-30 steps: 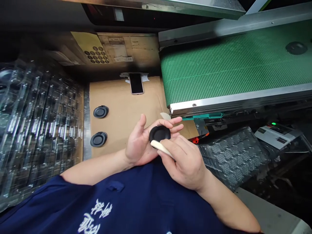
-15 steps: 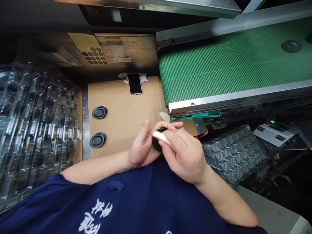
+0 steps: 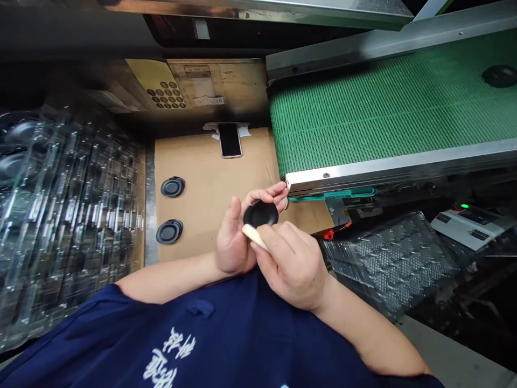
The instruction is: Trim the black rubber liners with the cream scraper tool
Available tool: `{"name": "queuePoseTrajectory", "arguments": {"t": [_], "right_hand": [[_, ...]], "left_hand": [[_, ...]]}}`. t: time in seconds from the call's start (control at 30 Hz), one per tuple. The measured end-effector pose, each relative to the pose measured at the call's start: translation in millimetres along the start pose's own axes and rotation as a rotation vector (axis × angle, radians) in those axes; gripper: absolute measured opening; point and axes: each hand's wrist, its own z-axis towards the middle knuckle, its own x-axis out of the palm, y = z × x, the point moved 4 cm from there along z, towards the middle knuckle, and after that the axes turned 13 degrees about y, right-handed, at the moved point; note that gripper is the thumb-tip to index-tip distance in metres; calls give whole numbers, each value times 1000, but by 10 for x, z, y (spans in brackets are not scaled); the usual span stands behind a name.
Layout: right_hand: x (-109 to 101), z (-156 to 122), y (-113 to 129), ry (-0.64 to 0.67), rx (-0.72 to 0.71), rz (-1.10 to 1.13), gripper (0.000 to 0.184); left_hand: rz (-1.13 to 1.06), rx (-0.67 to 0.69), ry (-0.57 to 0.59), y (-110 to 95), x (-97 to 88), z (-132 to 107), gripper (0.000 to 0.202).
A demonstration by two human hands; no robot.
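Observation:
My left hand (image 3: 238,237) is cupped palm up around a round black case (image 3: 262,214), its thumb standing up on one side and its fingers curled along the far edge. A cream-coloured sponge pad (image 3: 253,236) is pinched between the thumb and fingers of my right hand (image 3: 293,264). The pad lies at the near edge of the case; whether they touch I cannot tell. Part of the case's near side is hidden behind my right fingers. Two similar black cases, an upper one (image 3: 173,186) and a lower one (image 3: 169,231), rest on the cardboard sheet (image 3: 202,161) to the left.
A phone (image 3: 230,141) lies at the back of the cardboard. To the right runs a green conveyor belt (image 3: 343,118) with a black round piece (image 3: 501,76) on it. Stacked clear plastic trays (image 3: 81,215) line the left; a textured plastic tray (image 3: 396,258) lies at right.
My right hand has drawn back toward my body with the sponge pad, uncovering more of the black case. My left fingers have stretched out further. The whole view has shifted slightly.

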Motion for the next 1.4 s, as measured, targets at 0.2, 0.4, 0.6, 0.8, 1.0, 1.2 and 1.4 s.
{"name": "queuePoseTrajectory", "arguments": {"t": [0.2,0.4,0.6,0.8,1.0,1.2,1.4], "right_hand": [[-44,-128,-191,19,94,-24,17],[-166,-127,-311,-50,114,-159,23],[-232,-94,-301,31,164,-159,23],[-236,-131,-287,-26,153,-196,20],[-186,-125,-304,-41,135,-195,18],[-182,-166,-274,-10,129,-223,20],[-196,-157,-248,-27,111,-241,20]], "left_hand": [[-76,-40,59,-98,-11,22,31],[-188,-309,159,10,-7,-69,43],[-232,-357,121,85,-20,-85,43],[-217,-370,123,136,-26,-99,42],[-211,-321,167,119,-47,-98,42],[-225,-330,186,103,-62,-76,41],[-195,-381,192,91,-52,-74,40]]}}
